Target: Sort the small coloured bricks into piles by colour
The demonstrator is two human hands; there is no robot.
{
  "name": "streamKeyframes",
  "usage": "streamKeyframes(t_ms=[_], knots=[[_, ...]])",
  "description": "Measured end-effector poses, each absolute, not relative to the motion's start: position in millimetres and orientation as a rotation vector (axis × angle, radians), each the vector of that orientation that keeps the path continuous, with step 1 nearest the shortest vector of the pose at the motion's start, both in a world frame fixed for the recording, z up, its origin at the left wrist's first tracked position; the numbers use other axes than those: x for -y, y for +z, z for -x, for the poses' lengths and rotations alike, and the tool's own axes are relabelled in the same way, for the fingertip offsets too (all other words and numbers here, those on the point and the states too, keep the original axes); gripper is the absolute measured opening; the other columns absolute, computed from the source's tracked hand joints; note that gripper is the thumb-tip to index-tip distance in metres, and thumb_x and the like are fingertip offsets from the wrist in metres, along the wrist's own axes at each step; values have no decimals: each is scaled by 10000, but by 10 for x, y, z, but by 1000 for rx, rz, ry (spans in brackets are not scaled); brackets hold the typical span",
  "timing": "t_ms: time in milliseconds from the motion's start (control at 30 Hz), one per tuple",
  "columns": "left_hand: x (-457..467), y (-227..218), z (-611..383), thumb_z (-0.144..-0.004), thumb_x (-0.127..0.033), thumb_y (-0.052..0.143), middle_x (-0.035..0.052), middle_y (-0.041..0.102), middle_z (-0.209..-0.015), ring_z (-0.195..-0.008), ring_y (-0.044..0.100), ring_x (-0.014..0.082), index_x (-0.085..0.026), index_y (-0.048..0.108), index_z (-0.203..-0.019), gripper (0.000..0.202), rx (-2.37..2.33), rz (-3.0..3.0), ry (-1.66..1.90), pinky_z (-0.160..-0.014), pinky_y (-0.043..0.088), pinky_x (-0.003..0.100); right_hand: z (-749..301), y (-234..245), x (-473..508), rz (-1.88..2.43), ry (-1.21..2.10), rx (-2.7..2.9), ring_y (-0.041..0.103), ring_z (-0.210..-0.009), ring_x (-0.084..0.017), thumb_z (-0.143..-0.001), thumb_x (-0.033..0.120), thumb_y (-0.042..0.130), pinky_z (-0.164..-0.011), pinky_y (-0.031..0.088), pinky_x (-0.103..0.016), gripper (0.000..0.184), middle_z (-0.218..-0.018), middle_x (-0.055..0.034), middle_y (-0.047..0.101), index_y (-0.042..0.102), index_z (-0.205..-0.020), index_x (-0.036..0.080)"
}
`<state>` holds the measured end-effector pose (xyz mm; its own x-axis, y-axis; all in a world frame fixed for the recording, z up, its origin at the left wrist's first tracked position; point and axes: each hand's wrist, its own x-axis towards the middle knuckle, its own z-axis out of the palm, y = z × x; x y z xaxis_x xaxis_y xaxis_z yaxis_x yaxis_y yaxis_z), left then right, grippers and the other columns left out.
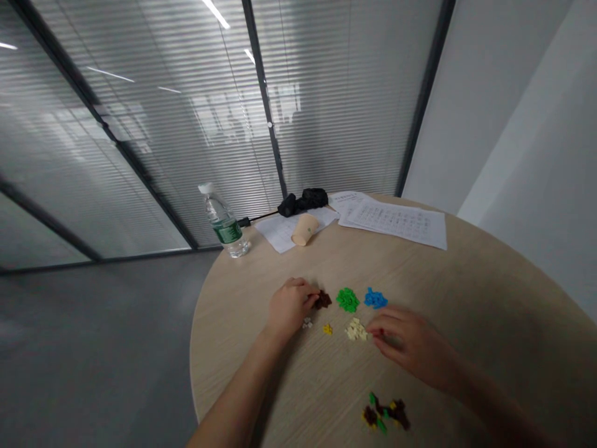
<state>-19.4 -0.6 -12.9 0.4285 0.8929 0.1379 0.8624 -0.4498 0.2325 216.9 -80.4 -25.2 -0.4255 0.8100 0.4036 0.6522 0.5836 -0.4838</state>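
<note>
My left hand (pixel 293 305) rests on the table with curled fingers, its fingertips at the edge of a pile of small dark brown pieces (pixel 323 300). What those fingers hold, if anything, is hidden. Beside the cream pieces (pixel 356 330), my right hand (pixel 405 341) has its thumb and fingers apart, with no piece visible between them. Piles of green pieces (pixel 347 300) and blue pieces (pixel 375 298) lie farther back. Small groups of yellow pieces (pixel 328 328) and whitish pieces (pixel 306 323) sit between the hands. Closer to me lies a cluster of brown, green and yellow pieces (pixel 385 413).
A water bottle (pixel 227 227) stands upright at the round table's (pixel 224 348) left rim. A paper cup (pixel 305 229) lies on its side on a sheet. Printed papers (pixel 396 220) and a black bundled object (pixel 305 200) are at the back, before a glass partition with blinds (pixel 336 112).
</note>
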Motion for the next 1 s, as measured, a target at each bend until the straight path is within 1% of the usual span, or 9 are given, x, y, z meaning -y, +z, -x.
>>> streamKeyframes(t_ms=[100, 200, 400, 500, 600, 700, 767, 867, 1000], knots=[[15, -113, 188, -863, -239, 546, 33, 642, -906, -858, 574, 188, -251, 698, -959, 180, -1573, -2524, 383, -698, 447, 272, -2193, -170, 853, 1130, 549, 2398, 588, -655, -137, -745, 90, 583, -613, 442, -230, 121, -698, -3, 644, 649, -737, 191], [40, -85, 169, -861, -242, 552, 33, 644, -913, -860, 574, 186, -237, 691, -967, 174, -1581, -2494, 431, -720, 452, 282, -2175, -106, 916, 1112, 715, 2458, 561, -594, -119, -716, 59, 596, -573, 413, -214, 153, -652, 12, 627, 668, -731, 193], [94, -53, 115, -861, -247, 553, 32, 643, -901, -871, 566, 178, -208, 685, -914, 147, -1473, -2501, 526, -748, 451, 283, -2096, -122, 987, 996, 919, 2473, 608, -736, -140, -746, 66, 589, -693, 445, -236, 197, -787, -12, 679, 710, -813, 207], [109, -53, 90, -845, -230, 574, 28, 637, -886, -890, 550, 182, -210, 681, -891, 119, -1412, -2508, 553, -766, 448, 292, -2065, -138, 991, 948, 930, 2479, 612, -764, -145, -778, 101, 592, -707, 449, -240, 177, -788, -14, 682, 721, -818, 215], [114, -86, 73, -814, -230, 613, 27, 630, -958, -937, 536, 192, -219, 669, -907, 110, -1308, -2560, 549, -824, 434, 322, -2052, -142, 992, 939, 918, 2477, 611, -759, -143, -789, 115, 586, -705, 449, -239, 175, -773, -11, 676, 725, -797, 222], [115, -145, 53, -783, -257, 654, 28, 611, -1083, -1023, 517, 207, -231, 633, -1002, 221, -1237, -2600, 527, -892, 406, 359, -2052, -145, 996, 952, 898, 2494, 609, -767, -143, -792, 121, 583, -709, 443, -240, 169, -785, -14, 675, 723, -803, 216], [114, -183, 34, -773, -257, 665, 31, 603, -1121, -1061, 508, 209, -222, 606, -1032, 268, -1214, -2602, 510, -920, 391, 370, -2052, -148, 998, 965, 889, 2499, 606, -769, -143, -792, 118, 579, -701, 439, -234, 166, -788, -17, 671, 717, -813, 208], [101, -224, 4, -774, -226, 653, 31, 612, -1107, -1065, 515, 207, -206, 593, -996, 231, -1216, -2597, 477, -925, 386, 374, -2052, -158, 996, 987, 880, 2493, 602, -764, -141, -774, 97, 582, -684, 434, -225, 168, -791, -15, 662, 705, -822, 200], [61, -256, -10, -797, -172, 596, 21, 628, -1056, -1034, 535, 193, -212, 598, -946, 154, -1238, -2607, 457, -911, 388, 370, -2051, -187, 996, 986, 872, 2495, 597, -774, -137, -748, 66, 585, -691, 431, -221, 192, -808, -2, 657, 691, -815, 211]])
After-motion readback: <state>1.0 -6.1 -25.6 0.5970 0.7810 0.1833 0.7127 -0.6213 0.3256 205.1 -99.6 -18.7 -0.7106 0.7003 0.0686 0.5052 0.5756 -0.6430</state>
